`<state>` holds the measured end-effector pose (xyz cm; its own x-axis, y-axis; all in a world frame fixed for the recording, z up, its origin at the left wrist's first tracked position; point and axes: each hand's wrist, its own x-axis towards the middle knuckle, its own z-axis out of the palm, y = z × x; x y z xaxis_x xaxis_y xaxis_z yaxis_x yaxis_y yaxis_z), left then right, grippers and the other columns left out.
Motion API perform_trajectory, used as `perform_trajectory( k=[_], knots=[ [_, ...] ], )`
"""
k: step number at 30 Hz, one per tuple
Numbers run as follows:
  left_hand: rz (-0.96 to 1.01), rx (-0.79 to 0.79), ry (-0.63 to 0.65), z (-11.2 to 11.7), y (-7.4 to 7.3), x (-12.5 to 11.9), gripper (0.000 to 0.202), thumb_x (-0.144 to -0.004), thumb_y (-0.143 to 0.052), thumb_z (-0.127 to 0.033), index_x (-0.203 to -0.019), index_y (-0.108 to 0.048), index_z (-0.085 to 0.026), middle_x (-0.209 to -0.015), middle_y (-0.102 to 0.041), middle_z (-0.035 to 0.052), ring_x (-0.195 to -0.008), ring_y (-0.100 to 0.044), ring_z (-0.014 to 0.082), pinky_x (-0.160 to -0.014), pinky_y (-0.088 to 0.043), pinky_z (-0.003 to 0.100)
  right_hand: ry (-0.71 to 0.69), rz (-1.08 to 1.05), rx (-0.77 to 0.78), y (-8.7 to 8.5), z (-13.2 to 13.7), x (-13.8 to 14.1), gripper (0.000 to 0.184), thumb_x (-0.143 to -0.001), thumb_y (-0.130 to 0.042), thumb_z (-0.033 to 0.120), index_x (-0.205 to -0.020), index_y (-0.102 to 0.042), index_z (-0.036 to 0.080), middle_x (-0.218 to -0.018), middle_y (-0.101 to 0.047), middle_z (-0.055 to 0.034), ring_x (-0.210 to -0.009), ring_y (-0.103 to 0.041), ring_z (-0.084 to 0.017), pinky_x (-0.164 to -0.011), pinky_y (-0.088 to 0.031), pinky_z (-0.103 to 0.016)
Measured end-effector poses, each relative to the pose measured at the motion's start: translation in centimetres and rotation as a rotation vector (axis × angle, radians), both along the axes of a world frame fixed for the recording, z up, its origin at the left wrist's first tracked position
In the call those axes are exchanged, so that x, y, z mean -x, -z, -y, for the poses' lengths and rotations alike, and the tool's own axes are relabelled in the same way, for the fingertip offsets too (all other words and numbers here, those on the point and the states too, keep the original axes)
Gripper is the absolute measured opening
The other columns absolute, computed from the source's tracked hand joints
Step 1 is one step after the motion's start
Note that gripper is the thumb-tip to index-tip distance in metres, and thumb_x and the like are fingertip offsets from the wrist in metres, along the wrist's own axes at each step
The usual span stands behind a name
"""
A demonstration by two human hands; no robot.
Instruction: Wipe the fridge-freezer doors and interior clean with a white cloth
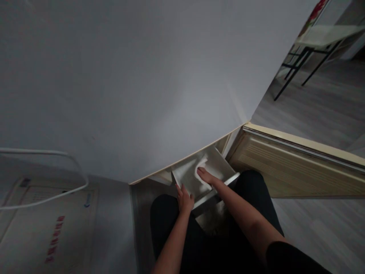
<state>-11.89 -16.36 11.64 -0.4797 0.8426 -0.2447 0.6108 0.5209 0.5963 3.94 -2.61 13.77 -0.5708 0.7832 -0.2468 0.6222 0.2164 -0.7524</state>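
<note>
A light grey drawer (184, 174) is pulled out between my knees, below a tall grey-white panel. My right hand (205, 176) reaches into it and presses a crumpled white cloth (201, 163) against its inside. Whether that is fabric or paper is hard to tell. At the drawer's near left corner, my left hand (185, 198) grips the side wall, its thumb toward the inside and its fingers along the outer side. Part of the cloth is hidden beneath my right hand.
An open yellowish door (273, 163) with ribbed lining stands to the right. The grey-white panel (159, 76) rises in front. On the left, a white cable (71, 156) hangs before a box cover with red lettering (55, 239). A table (322, 36) stands far right.
</note>
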Motion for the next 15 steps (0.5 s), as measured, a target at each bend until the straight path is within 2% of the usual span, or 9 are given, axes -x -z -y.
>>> perform_trajectory(
  k=[2,5,8,11,13,15],
  knots=[
    [-0.038,0.048,0.011,0.4,0.9,-0.6,0.069,-0.084,-0.059,-0.015,-0.151,-0.04,-0.012,-0.171,-0.009,0.0257,-0.15,-0.037,0.0418,-0.119,-0.037,0.053,-0.032,0.092,0.03,1.9,-0.1,3.5,0.038,-0.106,-0.043,0.03,-0.131,-0.063,0.01,-0.144,-0.057,-0.0213,-0.138,-0.052,-0.031,-0.114,-0.043,-0.052],
    [-0.122,0.12,0.05,0.8,1.6,-0.8,0.07,-0.089,-0.053,-0.013,-0.156,-0.034,-0.015,-0.173,-0.004,0.0229,-0.149,-0.041,0.0389,-0.117,-0.04,0.05,-0.131,0.207,0.041,4.4,1.5,8.8,0.039,-0.098,-0.057,0.028,-0.129,-0.065,0.006,-0.157,-0.041,-0.0284,-0.151,-0.032,-0.043,-0.116,-0.033,-0.065],
    [-0.174,0.168,0.086,0.9,1.9,-0.5,0.074,-0.092,-0.051,-0.015,-0.161,-0.025,-0.017,-0.171,-0.004,0.0274,-0.141,-0.051,0.0381,-0.11,-0.047,0.049,-0.209,0.235,-0.008,6.0,2.7,12.2,0.046,-0.095,-0.057,0.019,-0.139,-0.059,0.007,-0.167,-0.025,-0.0259,-0.158,-0.015,-0.042,-0.123,-0.02,-0.066],
    [-0.185,0.178,0.098,1.0,2.2,-0.3,0.073,-0.091,-0.054,-0.017,-0.159,-0.027,-0.018,-0.172,-0.004,0.0256,-0.147,-0.044,0.0386,-0.113,-0.045,0.048,-0.235,0.237,-0.055,7.1,1.4,12.4,0.061,-0.092,-0.064,0.021,-0.151,-0.05,0.015,-0.17,-0.02,-0.0196,-0.16,-0.009,-0.038,-0.126,-0.009,-0.064],
    [-0.198,0.192,0.103,1.1,2.3,-0.4,0.071,-0.09,-0.058,-0.022,-0.156,-0.034,-0.017,-0.173,0.0,0.0236,-0.151,-0.036,0.0401,-0.117,-0.04,0.048,-0.189,0.253,-0.067,7.8,-0.6,10.6,0.083,-0.085,-0.075,0.029,-0.159,-0.039,0.016,-0.171,-0.014,-0.0195,-0.16,-0.006,-0.038,-0.126,-0.005,-0.064],
    [-0.207,0.203,0.114,1.1,2.3,-0.6,0.071,-0.089,-0.063,-0.029,-0.153,-0.037,-0.013,-0.172,0.007,0.025,-0.151,-0.036,0.0428,-0.118,-0.039,0.048,-0.109,0.268,-0.072,8.4,-3.1,7.6,0.095,-0.081,-0.079,0.034,-0.162,-0.033,0.015,-0.171,-0.012,-0.0201,-0.16,-0.005,-0.037,-0.127,-0.003,-0.061]
  ],
)
